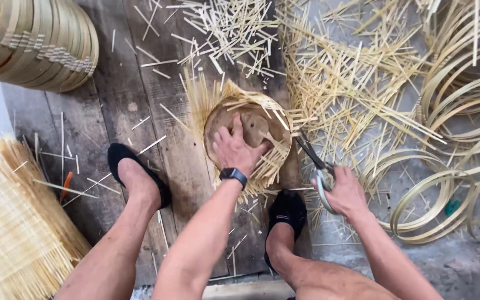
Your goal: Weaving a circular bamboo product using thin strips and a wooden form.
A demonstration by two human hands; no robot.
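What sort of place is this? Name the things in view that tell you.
Probably a bamboo craft workshop: a stack of bamboo hoops, loose coiled strips, cut slivers littering the floor, and scissors in the right hand.

One round woven bamboo mat [248, 139] with a wooden disc on it, one pair of scissors [316, 166], two hands, one wristwatch [233, 176], two black slippers, one stack of bamboo rings [34, 41], one bundle of bamboo slats [12, 222]; the loose bamboo hoops and cut splints are too many to count.

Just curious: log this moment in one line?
left hand: pressing round bamboo tray | right hand: holding scissors at tray edge
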